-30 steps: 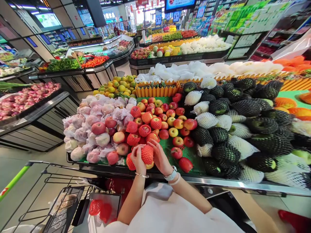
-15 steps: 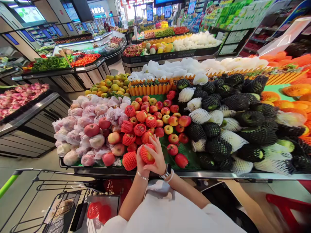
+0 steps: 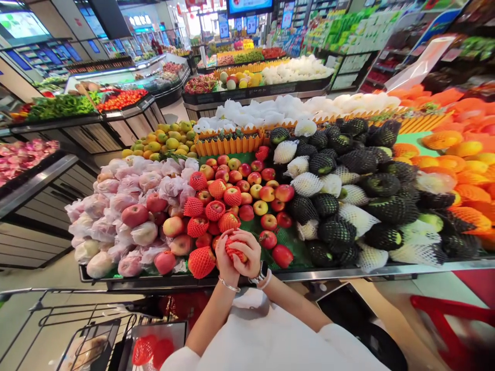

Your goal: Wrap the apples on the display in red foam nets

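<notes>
Between both my hands is an apple (image 3: 236, 249) in a red foam net, held just above the front edge of the fruit stand. My left hand (image 3: 224, 257) is closed around its left side. My right hand (image 3: 250, 252), with a watch at the wrist, wraps over its right side and top. The fingers hide much of the apple. Just left of my hands lies another apple in a red foam net (image 3: 201, 262). Behind them are several netted apples (image 3: 215, 210) and bare red-yellow apples (image 3: 266, 194).
Fruit in pale wrapping (image 3: 133, 206) is piled to the left. Netted dark green fruit (image 3: 339, 233) fills the right, with orange fruit (image 3: 469, 193) beyond. A wire shopping cart (image 3: 42, 322) with red nets (image 3: 149, 351) stands at the lower left. A red stool (image 3: 444, 322) is lower right.
My fingers have closed further round the netted apple, covering more of it. The whole view has shifted slightly, so the stand sits a little further left.
</notes>
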Available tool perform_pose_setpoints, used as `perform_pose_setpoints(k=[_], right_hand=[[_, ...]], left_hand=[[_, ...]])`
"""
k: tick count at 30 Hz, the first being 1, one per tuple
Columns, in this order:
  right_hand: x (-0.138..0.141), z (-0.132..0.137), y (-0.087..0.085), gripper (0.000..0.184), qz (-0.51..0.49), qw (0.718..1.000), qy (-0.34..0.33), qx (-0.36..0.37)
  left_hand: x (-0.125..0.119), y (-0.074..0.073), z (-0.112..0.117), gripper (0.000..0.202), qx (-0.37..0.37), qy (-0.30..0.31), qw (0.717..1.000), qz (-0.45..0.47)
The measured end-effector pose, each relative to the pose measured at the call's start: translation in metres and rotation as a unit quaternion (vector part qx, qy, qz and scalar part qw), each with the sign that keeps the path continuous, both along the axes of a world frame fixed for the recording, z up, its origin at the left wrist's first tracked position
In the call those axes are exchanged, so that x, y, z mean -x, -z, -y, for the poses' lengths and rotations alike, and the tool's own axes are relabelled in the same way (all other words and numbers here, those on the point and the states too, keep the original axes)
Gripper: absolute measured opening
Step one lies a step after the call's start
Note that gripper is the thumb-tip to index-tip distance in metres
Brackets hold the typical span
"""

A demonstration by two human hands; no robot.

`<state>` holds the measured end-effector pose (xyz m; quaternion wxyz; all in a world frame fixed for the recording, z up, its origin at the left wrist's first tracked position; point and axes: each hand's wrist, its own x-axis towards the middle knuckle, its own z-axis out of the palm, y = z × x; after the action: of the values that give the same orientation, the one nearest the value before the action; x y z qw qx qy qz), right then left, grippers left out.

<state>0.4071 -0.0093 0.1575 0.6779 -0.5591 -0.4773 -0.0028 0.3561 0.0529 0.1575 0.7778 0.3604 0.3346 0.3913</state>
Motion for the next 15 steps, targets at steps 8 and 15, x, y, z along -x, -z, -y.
perform_pose_setpoints(k=[8, 15], right_hand=[[-0.011, 0.005, -0.015, 0.051, 0.028, 0.996, -0.078, 0.023], [-0.018, 0.004, 0.008, 0.076, -0.252, 0.946, -0.181, -0.088]], left_hand=[[-0.004, -0.012, -0.004, 0.022, 0.201, 0.009, 0.979, 0.034], [-0.015, -0.040, -0.015, 0.033, 0.279, -0.007, 0.960, 0.021]])
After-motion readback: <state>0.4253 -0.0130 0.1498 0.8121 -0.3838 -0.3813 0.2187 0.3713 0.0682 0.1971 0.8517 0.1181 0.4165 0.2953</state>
